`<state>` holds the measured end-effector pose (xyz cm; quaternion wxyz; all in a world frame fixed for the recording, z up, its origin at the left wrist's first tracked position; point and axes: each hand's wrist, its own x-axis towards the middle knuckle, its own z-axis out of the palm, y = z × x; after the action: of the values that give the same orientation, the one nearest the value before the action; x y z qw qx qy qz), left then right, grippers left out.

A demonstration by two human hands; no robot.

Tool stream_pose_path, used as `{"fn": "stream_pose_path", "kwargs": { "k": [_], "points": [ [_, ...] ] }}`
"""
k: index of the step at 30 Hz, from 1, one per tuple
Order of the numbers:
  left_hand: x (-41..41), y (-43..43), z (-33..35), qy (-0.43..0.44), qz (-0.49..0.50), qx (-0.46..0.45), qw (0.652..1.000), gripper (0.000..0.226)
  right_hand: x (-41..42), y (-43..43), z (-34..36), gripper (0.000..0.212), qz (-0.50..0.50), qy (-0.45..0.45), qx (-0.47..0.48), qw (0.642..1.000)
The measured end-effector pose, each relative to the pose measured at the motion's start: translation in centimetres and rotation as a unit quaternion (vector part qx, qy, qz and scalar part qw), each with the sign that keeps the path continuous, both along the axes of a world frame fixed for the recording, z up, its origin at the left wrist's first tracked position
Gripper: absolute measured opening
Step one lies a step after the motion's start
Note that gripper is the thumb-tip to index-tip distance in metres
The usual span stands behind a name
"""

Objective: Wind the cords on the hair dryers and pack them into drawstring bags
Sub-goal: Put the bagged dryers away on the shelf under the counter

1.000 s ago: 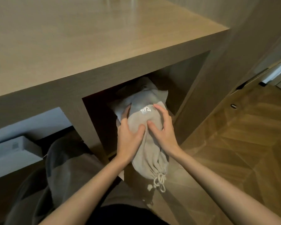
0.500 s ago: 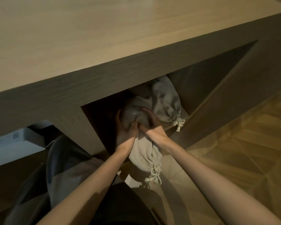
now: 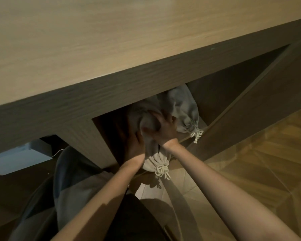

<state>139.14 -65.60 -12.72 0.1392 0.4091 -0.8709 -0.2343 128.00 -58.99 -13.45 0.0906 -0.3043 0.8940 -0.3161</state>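
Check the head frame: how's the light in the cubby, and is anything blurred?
Head view: the tabletop is evenly lit, its grain soft. The cubby is in deep shadow, so the left hand nearly disappears and its fingers are unreadable. The right hand gripping the front bag is dim and slightly soft. The rear bag reads fine, and there's no glare.

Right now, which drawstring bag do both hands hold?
The nearer bag, whose tied end hangs past the shelf edge; the other bag lies deeper, to the right.
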Motion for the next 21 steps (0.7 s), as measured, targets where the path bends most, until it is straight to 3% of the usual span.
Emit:
{"fn": "stream_pose_path", "kwargs": {
  "k": [2, 3, 5, 7, 9, 12, 16, 18, 21],
  "points": [
    [0.8, 0.6, -1.0, -0.077, -0.056, -0.08, 0.992, 0.062, 0.4, 0.9, 0.6, 0.061, 0.017, 0.078, 0.006, 0.997],
    [1.3, 1.1, -0.5, -0.132, -0.087, -0.005, 0.987, 0.066, 0.6, 1.6, 0.7, 0.053, 0.045, 0.093, -0.003, 0.995],
    [2.2, 2.1, 0.3, -0.227, -0.13, 0.119, 0.958, 0.05, 0.9, 3.2, 1.0, 0.042, 0.102, 0.048, -0.009, 0.994],
    [2.7, 2.7, 0.2, -0.266, -0.147, 0.154, 0.94, 0.043, 1.2, 4.7, 0.8, 0.047, 0.15, 0.012, 0.016, 0.988],
    [2.8, 3.0, 0.3, -0.26, -0.154, 0.131, 0.944, 0.051, 1.3, 5.7, 0.9, 0.056, 0.184, 0.009, 0.048, 0.982],
    [2.3, 3.2, -0.2, -0.267, -0.154, 0.11, 0.945, 0.041, 0.9, 6.2, 1.5, 0.062, 0.213, -0.007, 0.066, 0.975],
    [1.3, 2.5, -0.4, -0.188, -0.108, 0.02, 0.976, 0.086, -0.3, 5.3, 1.2, 0.073, 0.242, -0.072, 0.096, 0.963],
    [0.8, 1.5, -0.5, -0.132, -0.108, 0.025, 0.985, 0.085, -0.8, 4.3, 0.8, 0.076, 0.267, -0.094, 0.106, 0.953],
    [0.1, -0.1, -0.9, -0.106, -0.051, 0.003, 0.993, 0.075, -1.8, 2.9, 0.4, 0.072, 0.299, -0.04, 0.119, 0.946]
  ]
}}
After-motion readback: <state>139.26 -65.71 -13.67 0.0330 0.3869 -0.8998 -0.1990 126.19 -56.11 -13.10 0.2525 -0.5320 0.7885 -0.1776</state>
